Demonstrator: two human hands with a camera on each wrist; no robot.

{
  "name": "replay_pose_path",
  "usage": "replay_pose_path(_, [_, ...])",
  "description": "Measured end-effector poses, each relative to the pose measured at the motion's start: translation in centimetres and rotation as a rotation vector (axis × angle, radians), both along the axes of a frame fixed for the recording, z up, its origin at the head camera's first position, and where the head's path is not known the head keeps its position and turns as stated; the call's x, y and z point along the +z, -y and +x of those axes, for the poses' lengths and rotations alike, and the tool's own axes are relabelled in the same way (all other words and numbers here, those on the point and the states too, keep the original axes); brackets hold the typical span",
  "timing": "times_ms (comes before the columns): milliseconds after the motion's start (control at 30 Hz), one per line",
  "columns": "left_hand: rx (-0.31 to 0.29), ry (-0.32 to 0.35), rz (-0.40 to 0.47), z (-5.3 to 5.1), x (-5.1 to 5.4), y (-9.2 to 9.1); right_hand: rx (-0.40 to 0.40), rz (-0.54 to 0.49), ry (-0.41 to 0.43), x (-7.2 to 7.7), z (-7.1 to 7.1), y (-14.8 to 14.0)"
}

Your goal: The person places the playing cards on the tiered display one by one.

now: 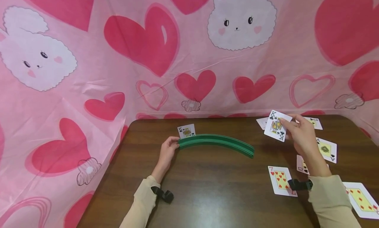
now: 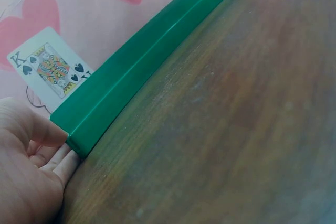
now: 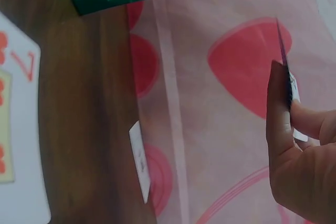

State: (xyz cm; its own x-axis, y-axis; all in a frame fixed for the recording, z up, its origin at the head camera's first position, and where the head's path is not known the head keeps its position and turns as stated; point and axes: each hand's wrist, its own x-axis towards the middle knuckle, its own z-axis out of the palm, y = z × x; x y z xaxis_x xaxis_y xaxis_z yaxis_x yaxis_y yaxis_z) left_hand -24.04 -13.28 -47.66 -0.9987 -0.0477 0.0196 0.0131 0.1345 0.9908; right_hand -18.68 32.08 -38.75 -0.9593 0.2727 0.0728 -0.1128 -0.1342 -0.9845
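A pink cloth with red hearts and white bunnies hangs behind a brown table. At the left, the person's left hand, in a tan sleeve, is at nine o'clock from the middle of a green card holder. Its thumb and fingers are bent and pinch the holder's left end. A king of spades stands up in the holder near that end, at ten o'clock from the holder's middle. The holder sits on the table, and its middle bends away from the person. Next comes a king of clubs, up in the air with its face to the person. A white card peeks out at nine o'clock from it, mostly hidden. The seven of hearts lies face up at six o'clock from it. The right hand has the king of clubs pinched by its right side between thumb and finger. From this hand, another card lies at six o'clock, partly under the arm. A far card is between one and two o'clock, and its letter is too small to tell. The ace of spades is at four o'clock. Last, a diamonds card is between four and five o'clock, partly hidden by the right sleeve.
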Motion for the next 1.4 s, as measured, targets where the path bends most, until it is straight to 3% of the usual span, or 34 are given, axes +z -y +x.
replay_pose_path(167, [-0.002,-0.008,-0.007,0.0,-0.1,0.0,0.029,-0.045,-0.089,0.4,-0.2,1.1])
replay_pose_path(400, [-0.001,-0.008,0.000,-0.1,-0.2,-0.1,-0.036,0.052,-0.159,1.0,-0.6,2.3])
replay_pose_path(767, [-0.002,-0.013,0.010,-0.1,-0.3,0.0,0.095,0.027,-0.150,1.7,-1.0,2.9])
replay_pose_path(1000, [-0.023,-0.020,0.024,0.4,0.7,-0.1,0.084,0.067,-0.120,2.3,-0.9,3.6])
replay_pose_path(1067, [-0.021,-0.014,0.015,0.4,0.7,-0.1,0.094,0.063,-0.122,2.4,-1.0,4.0])
replay_pose_path(1133, [-0.012,-0.022,0.011,-0.1,-0.1,0.1,0.109,0.045,-0.136,2.6,-1.0,4.4])
replay_pose_path(1400, [-0.001,-0.033,0.007,0.0,-0.1,-0.1,0.137,0.040,-0.130,3.0,-1.3,6.2])
